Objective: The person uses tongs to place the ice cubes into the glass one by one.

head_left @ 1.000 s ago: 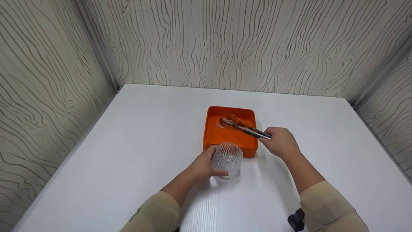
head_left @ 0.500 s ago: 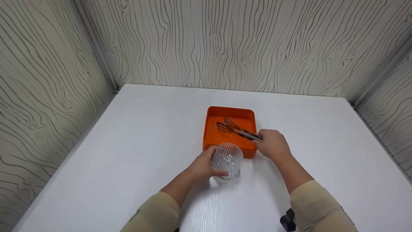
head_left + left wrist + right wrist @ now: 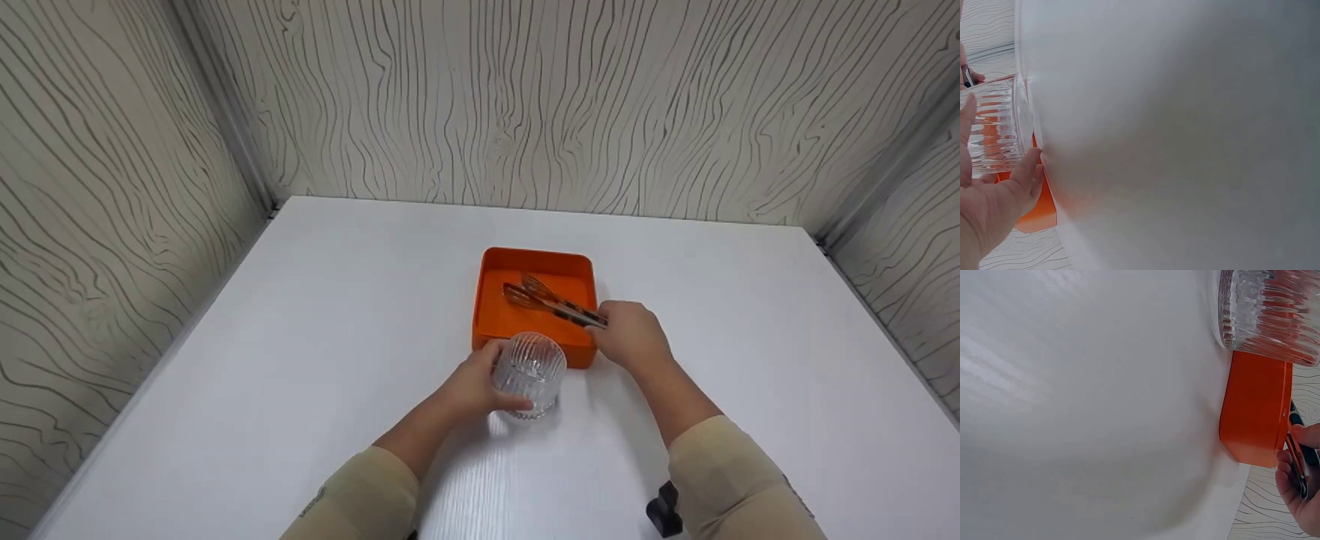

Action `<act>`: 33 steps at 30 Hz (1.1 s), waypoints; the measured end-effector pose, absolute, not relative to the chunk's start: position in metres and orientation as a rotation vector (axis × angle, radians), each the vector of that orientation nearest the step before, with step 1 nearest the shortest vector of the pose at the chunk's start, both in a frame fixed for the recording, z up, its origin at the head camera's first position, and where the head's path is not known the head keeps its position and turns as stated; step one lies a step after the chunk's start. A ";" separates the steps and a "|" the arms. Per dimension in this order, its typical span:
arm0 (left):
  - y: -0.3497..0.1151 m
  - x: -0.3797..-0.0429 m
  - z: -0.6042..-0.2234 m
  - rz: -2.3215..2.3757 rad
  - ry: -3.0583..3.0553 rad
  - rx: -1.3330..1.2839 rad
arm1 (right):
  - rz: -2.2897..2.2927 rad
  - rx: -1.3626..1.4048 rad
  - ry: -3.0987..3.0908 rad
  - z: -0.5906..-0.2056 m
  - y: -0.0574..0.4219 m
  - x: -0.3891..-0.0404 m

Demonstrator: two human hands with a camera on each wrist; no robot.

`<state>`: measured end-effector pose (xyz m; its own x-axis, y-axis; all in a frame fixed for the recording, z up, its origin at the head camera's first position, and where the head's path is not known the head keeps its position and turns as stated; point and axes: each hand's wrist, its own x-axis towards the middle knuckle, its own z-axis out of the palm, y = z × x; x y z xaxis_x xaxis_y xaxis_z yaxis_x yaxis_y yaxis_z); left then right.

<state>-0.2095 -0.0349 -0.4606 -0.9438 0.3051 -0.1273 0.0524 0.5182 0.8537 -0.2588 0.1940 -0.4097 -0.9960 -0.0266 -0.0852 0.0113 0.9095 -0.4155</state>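
My left hand (image 3: 472, 382) holds a clear ribbed glass (image 3: 531, 367) upright on the white table, thumb along its near side and fingers on its left. Directly behind the glass is a square orange tray (image 3: 495, 315) with low walls. Metal tongs (image 3: 564, 308) with dark handle parts lean into it over the right wall, their two looped heads apart inside. At that right wall, my right hand (image 3: 634, 334) grips the tongs' handle end between thumb and fingers. In the right wrist view, the handles (image 3: 1301, 464) show in the curled fingers beside the tray's edge.
White table (image 3: 360, 300) surrounds the tray and glass. Wood-grain patterned panels (image 3: 480, 105) rise behind it and at both sides. A small black object (image 3: 664, 510) shows beside the right sleeve at the front.
My right hand has moved left and slightly down in the head view, bringing the tongs lower into the orange tray. The left hand and the glass have stayed in place.
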 end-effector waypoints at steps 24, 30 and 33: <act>-0.033 -0.208 -0.460 1.377 2.489 0.230 | -0.652 -0.016 2.954 -0.399 0.208 -0.255; -0.033 -0.208 -0.460 1.385 2.496 0.257 | -0.651 -0.012 2.952 -0.399 0.208 -0.256; -0.032 -0.208 -0.459 1.374 2.498 0.233 | -0.668 0.005 2.934 -0.399 0.205 -0.256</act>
